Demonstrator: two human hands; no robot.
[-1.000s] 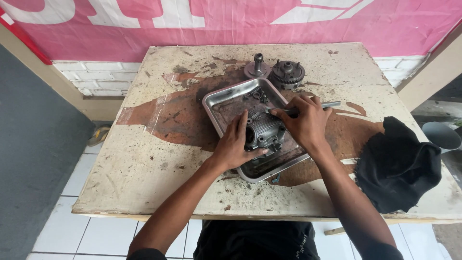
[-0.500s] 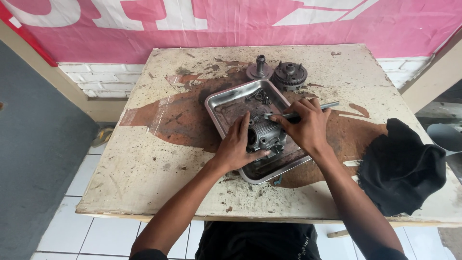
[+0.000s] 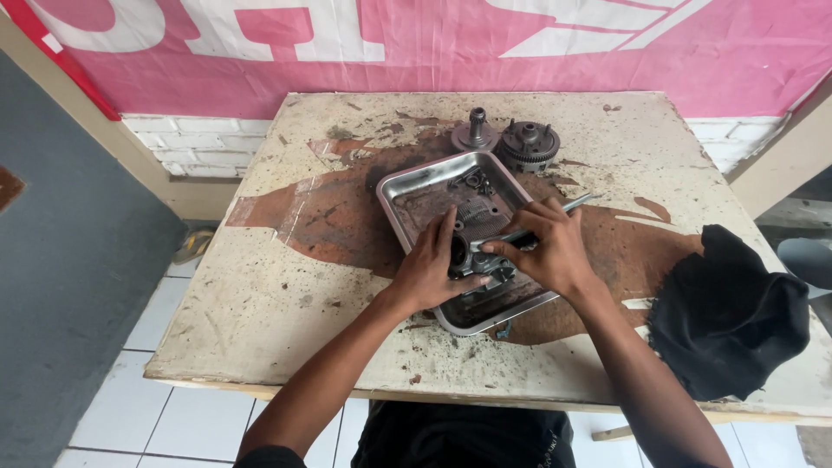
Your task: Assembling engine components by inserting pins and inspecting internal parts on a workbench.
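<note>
Engine part (image 3: pixel 478 260) sits in tray (image 3: pixel 407 186), table centre. My left hand (image 3: pixel 431 270) clasps its left side; my right hand (image 3: pixel 548 247) pinches tool (image 3: pixel 555 214), shaft angled far-right, tip at part.

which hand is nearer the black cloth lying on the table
Right. The right hand works over the metal tray, on the side facing the black cloth; the left hand lies farther off, across the tray.

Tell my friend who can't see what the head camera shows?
Two bare hands, left hand and right hand, hold a small metal engine part over a steel tray on a worn table. The right also grips a thin tool.
</note>
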